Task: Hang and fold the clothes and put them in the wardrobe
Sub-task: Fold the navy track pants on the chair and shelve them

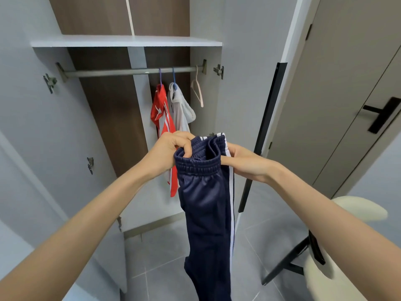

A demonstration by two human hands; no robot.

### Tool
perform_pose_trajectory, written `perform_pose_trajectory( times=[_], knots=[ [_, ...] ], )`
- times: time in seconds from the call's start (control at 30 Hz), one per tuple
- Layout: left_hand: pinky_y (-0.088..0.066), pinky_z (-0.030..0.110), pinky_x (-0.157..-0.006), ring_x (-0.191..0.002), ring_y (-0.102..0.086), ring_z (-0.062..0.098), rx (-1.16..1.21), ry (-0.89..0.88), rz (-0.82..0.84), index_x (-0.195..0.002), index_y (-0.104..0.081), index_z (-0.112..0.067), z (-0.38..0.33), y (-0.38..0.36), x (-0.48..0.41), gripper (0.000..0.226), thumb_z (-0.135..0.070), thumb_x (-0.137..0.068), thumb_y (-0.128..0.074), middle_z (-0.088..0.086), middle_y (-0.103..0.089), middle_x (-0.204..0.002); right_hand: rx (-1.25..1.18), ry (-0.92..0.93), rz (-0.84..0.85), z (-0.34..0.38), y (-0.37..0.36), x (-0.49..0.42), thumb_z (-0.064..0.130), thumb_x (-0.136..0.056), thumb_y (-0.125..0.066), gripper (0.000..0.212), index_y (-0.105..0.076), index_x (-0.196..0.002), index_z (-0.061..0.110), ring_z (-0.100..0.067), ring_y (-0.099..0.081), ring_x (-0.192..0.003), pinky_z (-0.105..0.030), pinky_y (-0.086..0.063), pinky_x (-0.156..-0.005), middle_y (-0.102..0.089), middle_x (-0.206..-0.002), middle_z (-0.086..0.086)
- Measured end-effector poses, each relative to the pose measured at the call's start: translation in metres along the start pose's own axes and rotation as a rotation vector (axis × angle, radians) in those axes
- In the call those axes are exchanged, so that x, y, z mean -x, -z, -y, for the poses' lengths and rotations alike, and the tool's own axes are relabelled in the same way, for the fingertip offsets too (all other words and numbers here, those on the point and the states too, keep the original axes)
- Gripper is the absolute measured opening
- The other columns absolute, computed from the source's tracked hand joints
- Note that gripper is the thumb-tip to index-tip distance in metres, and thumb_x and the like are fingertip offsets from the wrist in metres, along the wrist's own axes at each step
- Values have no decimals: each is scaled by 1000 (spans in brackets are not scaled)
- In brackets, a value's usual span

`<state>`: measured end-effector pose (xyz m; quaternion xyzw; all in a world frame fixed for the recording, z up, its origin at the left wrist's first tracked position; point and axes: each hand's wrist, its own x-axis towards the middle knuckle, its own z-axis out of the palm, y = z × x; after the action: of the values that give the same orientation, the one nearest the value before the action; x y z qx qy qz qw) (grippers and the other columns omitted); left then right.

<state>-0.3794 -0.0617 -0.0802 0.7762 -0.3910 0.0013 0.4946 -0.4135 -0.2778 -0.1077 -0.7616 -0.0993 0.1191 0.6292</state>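
We hold a pair of navy track trousers (pixel 206 192) up in front of the open wardrobe (pixel 128 41), near the middle of our view. Our left hand (pixel 171 148) grips the waistband (pixel 195 166) at its nine o'clock end, fingers curled over the edge. Our right hand (pixel 245 161) pinches the three o'clock end, one digit laid along the front of the band and the rest hidden behind the cloth.

The trousers are a dark navy knit with a slight sheen. The ribbed elastic waistband is bunched between the hands, and white stripes run down the outer seam on the three o'clock side. The legs hang together toward six o'clock over the grey tiled floor (pixel 165 257) and leave our view at the bottom edge.

At twelve o'clock from the hands a metal rail (pixel 108 72) spans the wardrobe. On it hang a red garment (pixel 161 114) with white stripes, a white garment (pixel 180 109) touching it, and a bare pink hanger (pixel 198 92) (the one nearest the wardrobe's side wall). At four o'clock stands a cream chair (pixel 360 208) with black legs, and at two o'clock a door handle (pixel 379 115) shows black.
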Motion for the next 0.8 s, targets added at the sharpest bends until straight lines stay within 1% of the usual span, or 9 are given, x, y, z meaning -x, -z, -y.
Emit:
perform_pose_trajectory(
  times=[0.17, 0.23, 0.3, 0.37, 0.43, 0.53, 0.67, 0.73, 0.8],
  knots=[
    [-44, 10, -80, -92, -52, 4, -99, -12, -26, -69, -61, -25, 3, 4, -11, 46, 18, -84, -53, -2, -51, -95, 19, 144, -319, 1, 9, 1, 17, -86, -71, 33, -64, -118, 18, -15, -66, -106, -24, -54, -87, -70, -112, 2],
    [-44, 12, -85, -104, -47, 9, -206, -16, 155, -86, -62, -29, 8, 13, -14, 39, 10, -85, -54, -1, -46, -109, 105, 162, -438, 3, 12, 2, 16, -83, -74, 32, -64, -112, 7, -21, -67, -101, -31, -54, -91, -71, -108, -5],
    [-46, 18, -89, -112, -44, 9, -357, 62, 422, -108, -56, -33, 13, 20, -15, 33, -18, -78, -62, -6, -40, -124, 154, 180, -542, 4, 13, 4, 15, -80, -76, 25, -63, -98, 2, -12, -67, -83, -24, -55, -81, -72, -93, 0],
    [-49, 18, -83, -106, -49, 4, -415, 122, 473, -110, -52, -37, 16, 20, -15, 43, -54, -72, -67, -15, -46, -118, 167, 199, -600, 4, 15, 4, 13, -78, -78, 20, -58, -79, 9, 0, -61, -65, -13, -49, -63, -67, -72, 13],
    [-47, 17, -66, -83, -57, 2, -357, 68, 306, -92, -60, -26, 18, 12, -16, 47, -68, -70, -65, -13, -60, -91, 211, 196, -604, 3, 16, 8, 16, -76, -80, 24, -57, -76, 13, 2, -58, -60, -11, -46, -59, -65, -66, 17],
    [-50, 38, -64, -74, -61, 17, -297, 60, 119, -90, -63, -11, 26, 5, -22, 36, -46, -82, -64, 7, -64, -81, 390, 93, -524, 3, 19, 19, 31, -73, -82, 35, -67, -94, 8, -6, -63, -74, -26, -54, -76, -72, -85, 5],
    [-49, 36, -65, -73, -60, 22, -158, 77, 58, -84, -53, -9, 33, -2, -27, 27, -29, -83, -70, 10, -61, -81, 444, 21, -438, -6, 22, 33, 30, -74, -81, 40, -58, -99, 10, -24, -63, -84, -44, -49, -92, -70, -97, -11],
    [-54, 33, -67, -78, -66, 21, -18, 81, 52, -88, -49, -12, 33, -5, -28, 27, -21, -81, -73, 5, -65, -85, 315, -1, -492, -12, 21, 38, 27, -74, -82, 46, -42, -95, 20, -20, -61, -83, -41, -49, -90, -71, -96, -10],
    [-56, 25, -66, -81, -70, 16, 169, 100, 63, -98, -47, -17, 33, -8, -29, 34, -12, -79, -75, -3, -71, -86, 233, -24, -485, -15, 18, 42, 28, -76, -80, 48, -41, -104, 26, -10, -66, -89, -31, -52, -88, -74, -98, 3]
  ],
)
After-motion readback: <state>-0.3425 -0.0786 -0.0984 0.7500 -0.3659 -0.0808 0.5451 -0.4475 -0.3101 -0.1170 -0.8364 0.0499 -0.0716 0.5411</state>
